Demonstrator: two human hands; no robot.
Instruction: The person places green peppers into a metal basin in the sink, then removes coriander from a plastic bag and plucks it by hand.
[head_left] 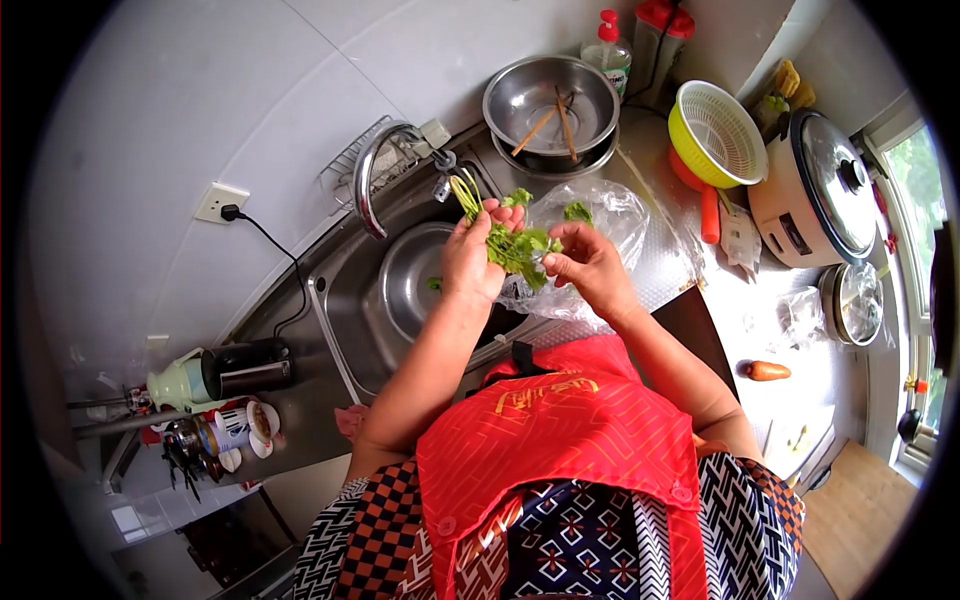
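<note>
From left to right, you see a dark cylindrical vessel (247,368) lying on its side in this view, then the steel sink (345,310), within which sits a round metal basin (408,290) bearing a small green scrap. The curved faucet (368,180) arches above the sink's far side. Your left hand (470,258) holds the leafy greens (514,250) above the sink's right part, its fingers curled around the bunch, pale stems pointing away from you. Beyond, a steel bowl (522,95) carries crossed chopsticks (537,131). Your right hand (592,265) meets the leaves' right edge, thumb and forefinger close together; whether they pinch a leaf, you cannot tell. Just beside and behind this hand lies a clear plastic bag (625,215). Farther right, the table (745,335) bears a yellow-and-white strainer (725,125), a carrot (767,371) and a lidded cooker (805,200).
</note>
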